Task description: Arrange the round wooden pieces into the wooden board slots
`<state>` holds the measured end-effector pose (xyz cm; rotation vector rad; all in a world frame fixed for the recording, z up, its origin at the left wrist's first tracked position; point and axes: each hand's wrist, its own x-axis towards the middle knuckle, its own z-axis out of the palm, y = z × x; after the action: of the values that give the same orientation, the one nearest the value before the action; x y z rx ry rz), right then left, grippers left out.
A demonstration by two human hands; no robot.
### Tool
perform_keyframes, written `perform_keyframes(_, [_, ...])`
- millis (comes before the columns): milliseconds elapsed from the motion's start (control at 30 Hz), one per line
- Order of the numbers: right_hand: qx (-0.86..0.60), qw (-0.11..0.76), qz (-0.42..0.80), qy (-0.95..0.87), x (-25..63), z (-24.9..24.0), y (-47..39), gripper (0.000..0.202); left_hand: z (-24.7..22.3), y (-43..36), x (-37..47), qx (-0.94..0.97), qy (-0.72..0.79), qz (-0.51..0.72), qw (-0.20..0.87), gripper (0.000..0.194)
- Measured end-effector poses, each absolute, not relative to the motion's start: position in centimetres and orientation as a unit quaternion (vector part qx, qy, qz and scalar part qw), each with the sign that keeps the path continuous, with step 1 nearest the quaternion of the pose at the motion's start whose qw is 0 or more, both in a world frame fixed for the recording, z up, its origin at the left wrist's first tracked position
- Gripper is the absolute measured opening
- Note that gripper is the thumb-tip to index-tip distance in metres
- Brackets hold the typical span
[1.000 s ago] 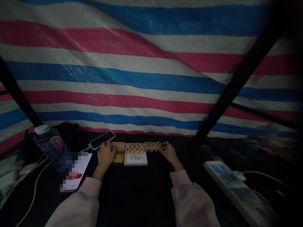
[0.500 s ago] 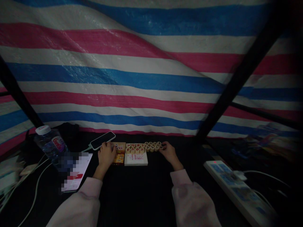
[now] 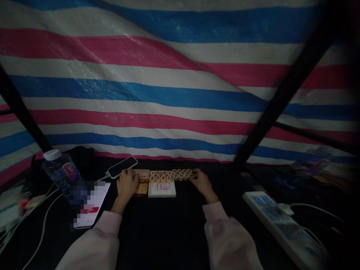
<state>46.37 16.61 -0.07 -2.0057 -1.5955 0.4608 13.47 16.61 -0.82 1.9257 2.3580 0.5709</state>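
Note:
My left hand rests over the left edge of a brown and orange box, fingers slightly apart. Right of that box lies a white box with red marks on its face. Round pieces with red characters stand in rows at its far side. More round pieces with dark characters continue the rows to the right, on the black surface. My right hand is at the right end of these, its fingertips touching the last piece.
At the left are a large clear bottle, a lit phone, a dark-screened phone on a cable, and white cables. A long power strip lies at the right. Striped sheeting hangs behind, with black poles at both sides.

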Motion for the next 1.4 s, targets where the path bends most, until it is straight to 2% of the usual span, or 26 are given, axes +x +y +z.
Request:
perform_keyframes(200, [-0.774,0.177,0.091,-0.601,45.0,2.8,15.2,0.035,-0.7,16.5,13.6,0.624,0.762,0.175,0.008,0.044])
perform_keyframes(300, [-0.767,0.171,0.040,-0.617,43.6,3.7,14.8,0.032,-0.8,16.6,13.7,0.625,0.763,0.164,-0.003,0.044])
perform_keyframes(533, [-0.610,0.211,0.108,-0.756,38.7,3.7,15.0,0.013,-0.6,16.4,13.8,0.630,0.758,0.168,-0.001,0.044])
perform_keyframes(733, [-0.593,0.146,0.075,-0.788,36.8,2.8,15.0,0.022,-0.3,16.2,13.8,0.630,0.759,0.165,0.005,0.043])
perform_keyframes(1033, [-0.631,0.121,0.064,-0.763,35.9,2.2,14.9,0.027,-0.7,16.4,13.8,0.629,0.760,0.163,-0.006,0.042])
perform_keyframes(1200, [-0.639,0.151,0.078,-0.750,36.2,2.6,14.6,0.020,-0.7,16.4,13.7,0.631,0.758,0.166,-0.005,0.042])
perform_keyframes(1400, [-0.642,0.306,0.098,-0.696,38.8,3.6,14.4,0.025,-0.8,16.5,13.7,0.631,0.757,0.171,-0.003,0.042])
